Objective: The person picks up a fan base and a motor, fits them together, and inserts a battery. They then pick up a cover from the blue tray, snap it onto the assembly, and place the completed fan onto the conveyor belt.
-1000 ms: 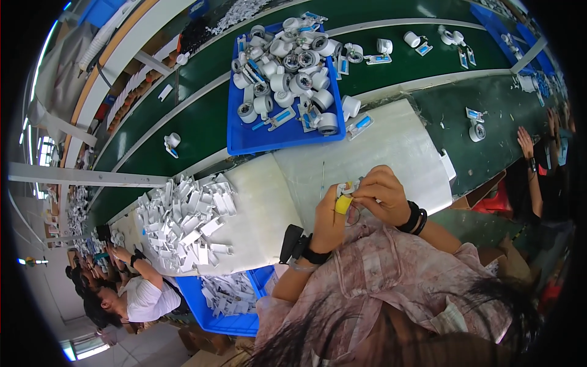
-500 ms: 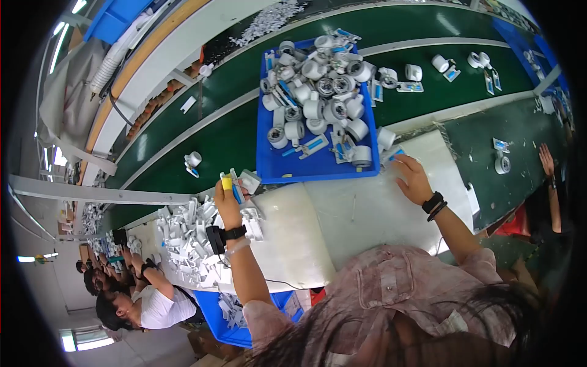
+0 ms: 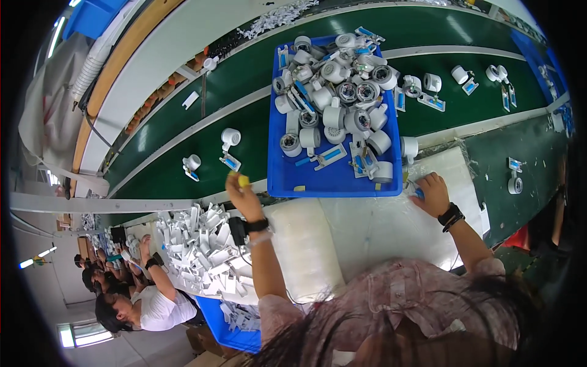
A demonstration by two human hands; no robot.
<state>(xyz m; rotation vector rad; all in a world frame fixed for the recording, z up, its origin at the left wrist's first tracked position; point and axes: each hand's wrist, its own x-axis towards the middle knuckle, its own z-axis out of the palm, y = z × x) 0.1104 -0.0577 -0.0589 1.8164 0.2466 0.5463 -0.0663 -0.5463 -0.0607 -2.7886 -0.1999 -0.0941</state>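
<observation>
Green conveyor belt (image 3: 202,144) behind blue tray (image 3: 333,185), pale worktop (image 3: 367,229) before it. Left hand (image 3: 243,199) left of tray, right hand (image 3: 433,196) at half-hidden blue-white piece (image 3: 419,191) right of it; both grips unclear.

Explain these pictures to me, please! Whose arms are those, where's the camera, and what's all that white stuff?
Those are a person's own bare hands, not a robot's. The camera sits on that person's head, looking down; its wide, round lens bends straight edges. On the pale, flat worktop lies a heap of white, narrow, plastic-looking pieces. The blue, rectangular tray holds many round, white-and-grey parts. The right hand touches a small, blue-and-white part. The left hand has something yellow at its fingers; I can't tell whether it holds anything else.
</observation>
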